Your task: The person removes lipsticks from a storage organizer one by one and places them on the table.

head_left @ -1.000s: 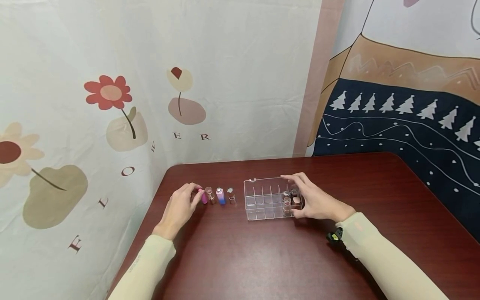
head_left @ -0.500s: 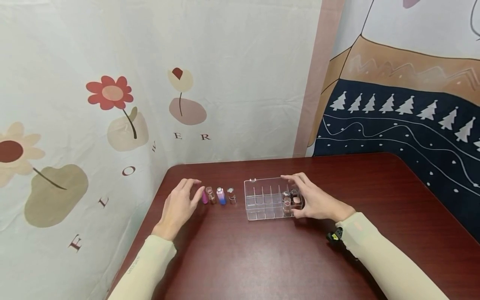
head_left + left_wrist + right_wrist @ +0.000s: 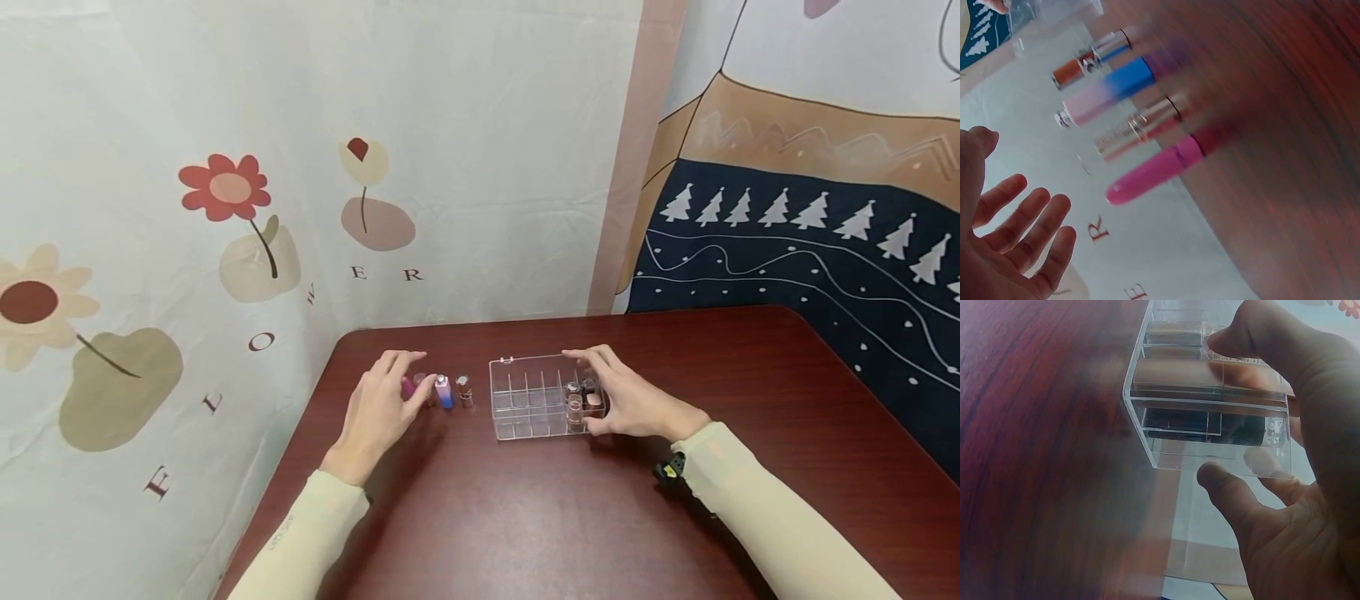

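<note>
My left hand (image 3: 378, 412), fingers spread and holding nothing, hovers beside a row of lipstick tubes on the table. In the left wrist view stand a pink tube (image 3: 1155, 170), a clear-and-reddish tube (image 3: 1138, 128), a pink-to-blue tube (image 3: 1110, 90) and a silver-and-orange tube (image 3: 1091, 59). From the head, the hand partly hides the first two. My right hand (image 3: 637, 404) grips the right end of a clear divided box (image 3: 517, 431), thumb in front and fingers behind. Several tubes stand in its right-hand compartments, among them a beige one (image 3: 1175, 375) and a black one (image 3: 1235, 428).
A reddish-brown table (image 3: 510, 517) carries everything. Behind it hangs a pale cloth (image 3: 487, 167) printed with flowers, and a dark tree-patterned one (image 3: 787, 250) is at the right. The box stands to the right of the loose tubes.
My left hand has drawn away from the pink tube, its fingers parting, then shifted right in front of the row. The right hand and the box stay put.
</note>
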Demonstrator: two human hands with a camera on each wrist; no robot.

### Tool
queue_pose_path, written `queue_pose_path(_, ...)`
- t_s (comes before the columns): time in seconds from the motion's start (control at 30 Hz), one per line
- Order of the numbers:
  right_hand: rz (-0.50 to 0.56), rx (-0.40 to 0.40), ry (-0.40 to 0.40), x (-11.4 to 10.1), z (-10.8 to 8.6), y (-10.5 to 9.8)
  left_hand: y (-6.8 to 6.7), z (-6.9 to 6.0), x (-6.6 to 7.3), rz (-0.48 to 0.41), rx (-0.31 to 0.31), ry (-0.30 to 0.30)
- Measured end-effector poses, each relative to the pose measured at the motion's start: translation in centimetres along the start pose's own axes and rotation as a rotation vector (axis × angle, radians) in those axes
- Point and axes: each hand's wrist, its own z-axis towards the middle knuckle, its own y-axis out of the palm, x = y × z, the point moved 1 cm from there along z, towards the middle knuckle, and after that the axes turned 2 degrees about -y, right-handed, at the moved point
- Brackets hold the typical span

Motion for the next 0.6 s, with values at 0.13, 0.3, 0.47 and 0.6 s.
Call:
queue_pose_path(0.13, 0.006, -0.015, 0.010, 0.0, 0.0, -0.1, 0.3, 0.2, 1.1, -0.011, 0.006, 0.042)
queue_pose_path(0.3, -0.005, -0.029, 0.008, -0.2, 0.1, -0.3, 0.7, 0.4, 2.7, -0.017, -0.006, 0.073)
queue_pose_path(0.47, -0.040, -0.024, -0.018, -0.3, 0.1, -0.4, 1.2, 0.7, 4.0, -0.035, -0.014, 0.086)
queue_pose_path(0.6, -0.066, -0.009, -0.041, -0.4, 0.1, -0.4, 1.5, 1.0, 5.1, -0.051, -0.033, 0.089)
